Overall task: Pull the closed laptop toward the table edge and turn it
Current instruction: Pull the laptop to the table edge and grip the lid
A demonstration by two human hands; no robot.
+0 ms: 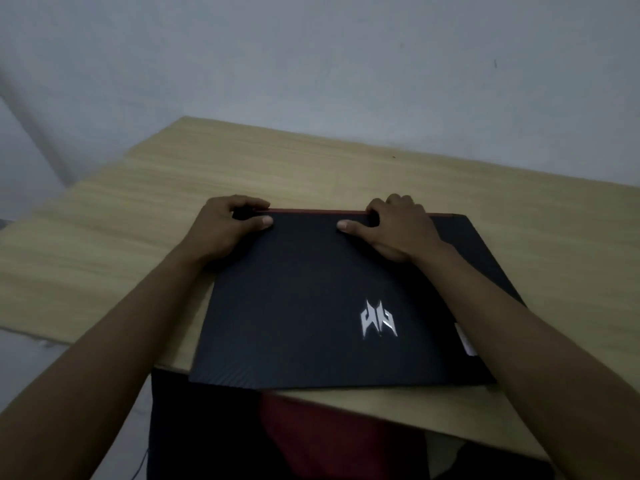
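Observation:
The closed black laptop [304, 299] lies flat on the light wooden table [138, 237], with a silver logo on its lid and a red strip along its far edge. Its near left corner juts a little past the table's front edge. My left hand [225, 230] grips the far edge near the left corner, fingers curled over it and thumb flat on the lid. My right hand [391, 230] holds the same far edge further right in the same way. Both forearms reach across the lid.
A pale wall [311, 64] rises just behind the table's far edge. The tabletop stretches wide to the left and right of the laptop. Below the front edge I see dark and red fabric [311, 438] and pale floor at the left.

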